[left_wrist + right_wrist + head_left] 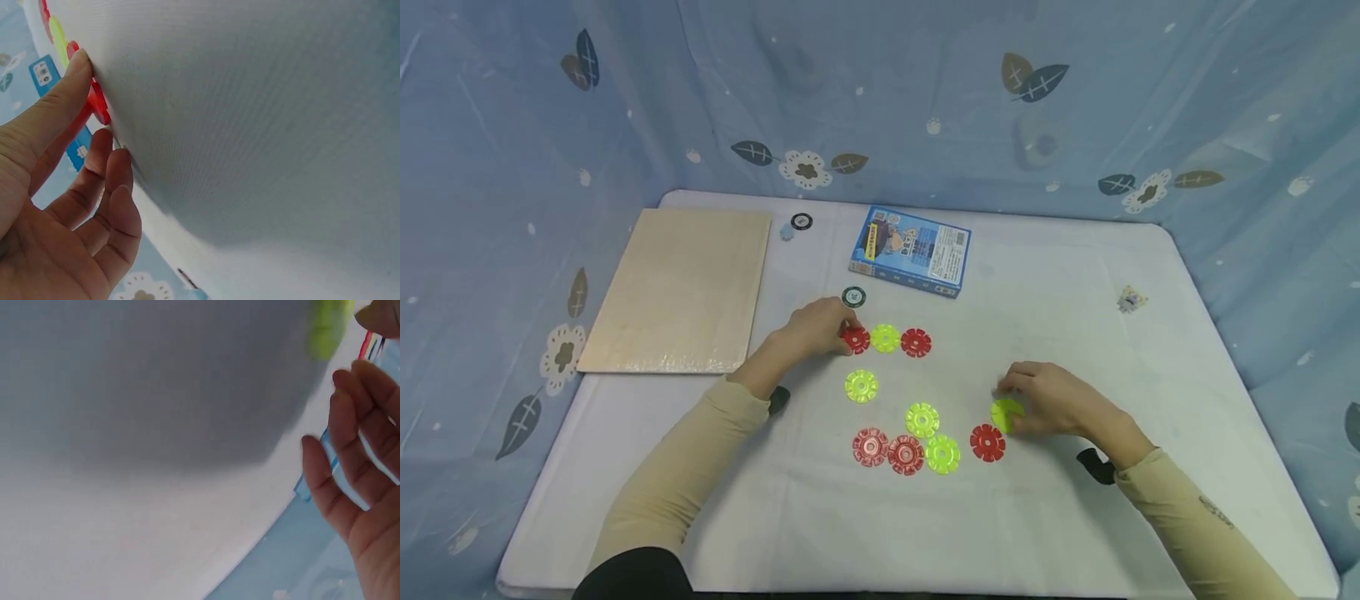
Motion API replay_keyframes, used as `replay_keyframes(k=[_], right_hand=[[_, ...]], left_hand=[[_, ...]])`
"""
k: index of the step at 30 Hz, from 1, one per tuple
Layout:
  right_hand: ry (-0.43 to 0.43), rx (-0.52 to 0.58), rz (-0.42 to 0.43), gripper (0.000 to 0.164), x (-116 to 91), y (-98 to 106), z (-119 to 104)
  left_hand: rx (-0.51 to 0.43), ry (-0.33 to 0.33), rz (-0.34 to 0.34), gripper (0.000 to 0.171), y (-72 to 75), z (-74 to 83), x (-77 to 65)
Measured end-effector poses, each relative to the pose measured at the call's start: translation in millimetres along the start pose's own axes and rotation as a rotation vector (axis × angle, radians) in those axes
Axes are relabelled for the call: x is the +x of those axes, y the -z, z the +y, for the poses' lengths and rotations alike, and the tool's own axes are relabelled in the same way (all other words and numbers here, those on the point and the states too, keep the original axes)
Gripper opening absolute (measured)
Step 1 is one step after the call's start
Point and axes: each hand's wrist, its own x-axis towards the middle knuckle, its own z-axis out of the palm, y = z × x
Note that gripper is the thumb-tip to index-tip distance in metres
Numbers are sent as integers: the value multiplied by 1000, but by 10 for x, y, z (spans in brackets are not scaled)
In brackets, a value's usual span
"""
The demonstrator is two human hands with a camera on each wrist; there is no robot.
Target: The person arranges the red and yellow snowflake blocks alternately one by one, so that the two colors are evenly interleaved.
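Observation:
My left hand [818, 327] pinches a red notched disc [857, 339] between thumb and index finger at the left end of a short row. In the left wrist view the thumb lies over that disc's edge [98, 103]. Beside it in the row sit a yellow-green disc [885, 338] and another red disc [916, 342]. My right hand [1056, 400] is around a yellow-green disc [1007, 414], fingers loosely bent. In the right wrist view this disc [328, 328] is blurred, with fingertips apart from it. A red disc [987, 443] lies just left of that hand.
Several more red and yellow-green discs [906, 454] lie nearer the front. Behind are a blue box [912, 250], a wooden board [681, 292] and black-and-white chips [853, 297]. A small clear-looking item [1131, 299] is at right on the white table [1037, 533].

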Motion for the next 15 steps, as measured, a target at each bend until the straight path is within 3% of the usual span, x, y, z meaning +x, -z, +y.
replay_keyframes(k=[3, 8, 11, 15], right_hand=[[-28, 18, 11, 38, -39, 34, 61], [-109, 89, -117, 50, -105, 83, 55], [-121, 77, -171, 55, -118, 88, 29], [-111, 53, -173, 53, -101, 91, 9]], left_hand=[[4, -12, 0, 44, 6, 36, 36], [22, -24, 8, 45, 21, 80, 98], [34, -27, 11, 45, 31, 94, 137], [43, -44, 15, 44, 37, 89, 189]])
